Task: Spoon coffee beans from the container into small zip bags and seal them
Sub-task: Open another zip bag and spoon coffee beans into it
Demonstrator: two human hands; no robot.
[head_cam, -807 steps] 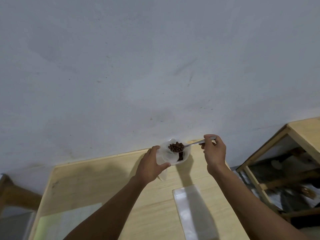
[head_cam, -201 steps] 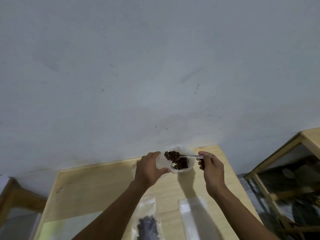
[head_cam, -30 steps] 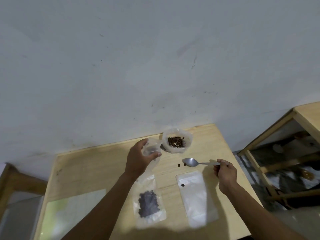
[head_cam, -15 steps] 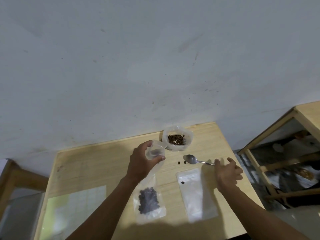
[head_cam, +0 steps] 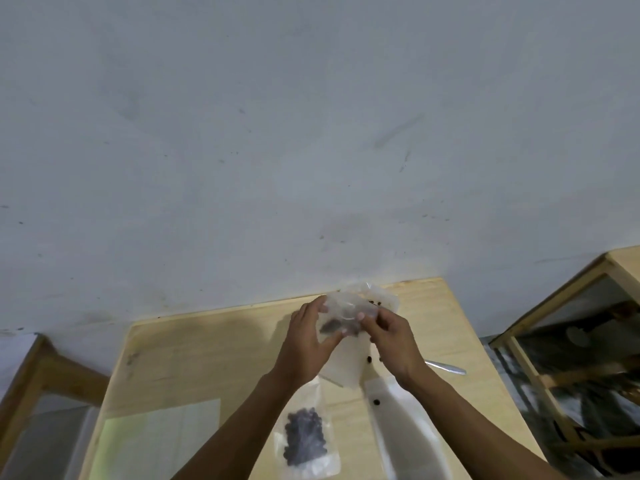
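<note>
Both hands hold a small clear zip bag (head_cam: pixel 341 355) above the table, with a few dark coffee beans showing near its top. My left hand (head_cam: pixel 306 341) grips its left upper edge and my right hand (head_cam: pixel 391 336) pinches its right upper edge. Behind the bag, partly hidden, stands the clear plastic container (head_cam: pixel 382 296) of beans. The metal spoon (head_cam: pixel 446 367) lies on the table to the right of my right wrist. A filled zip bag (head_cam: pixel 304 441) lies flat near the front. An empty zip bag (head_cam: pixel 405 427) lies beside it, under my right forearm.
The wooden table (head_cam: pixel 207 355) stands against a grey wall (head_cam: pixel 311 133). Loose beans (head_cam: pixel 370 359) lie on the table and one bean (head_cam: pixel 376 402) on the empty bag. A pale green sheet (head_cam: pixel 156 441) lies front left. A wooden-framed stand (head_cam: pixel 571 341) is to the right.
My right hand has let go of the spoon, which now lies on the table, and moved left to the bag. Both hands now hold the bag's top.
</note>
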